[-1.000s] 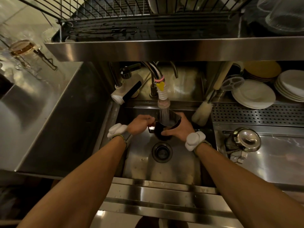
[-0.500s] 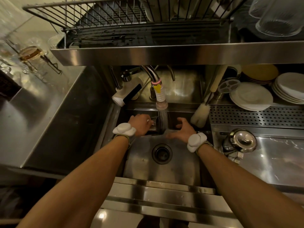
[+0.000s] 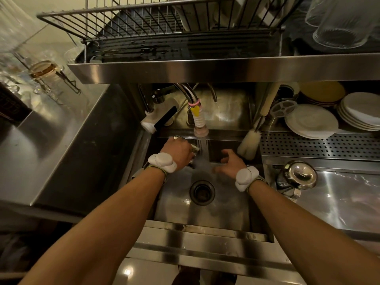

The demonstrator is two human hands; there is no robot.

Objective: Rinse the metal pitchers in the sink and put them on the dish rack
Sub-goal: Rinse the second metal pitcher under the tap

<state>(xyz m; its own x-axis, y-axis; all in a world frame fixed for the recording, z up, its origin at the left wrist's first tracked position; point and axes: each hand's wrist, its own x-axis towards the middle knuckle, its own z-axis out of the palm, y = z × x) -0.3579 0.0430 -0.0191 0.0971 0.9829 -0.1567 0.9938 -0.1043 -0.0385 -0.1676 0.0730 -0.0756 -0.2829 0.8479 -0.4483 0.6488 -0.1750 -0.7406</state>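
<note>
The metal pitcher (image 3: pixel 192 150) is gripped in the left hand (image 3: pixel 177 154), at nine o'clock of the spread, empty right hand (image 3: pixel 230 164).

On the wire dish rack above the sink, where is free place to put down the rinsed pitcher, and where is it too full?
The dish rack is bare on its left and middle wires, from the left rim to the pale items standing right of centre. Beyond those, upturned glasses crowd the right end. The left hand holds the pitcher beside the water stream.
</note>
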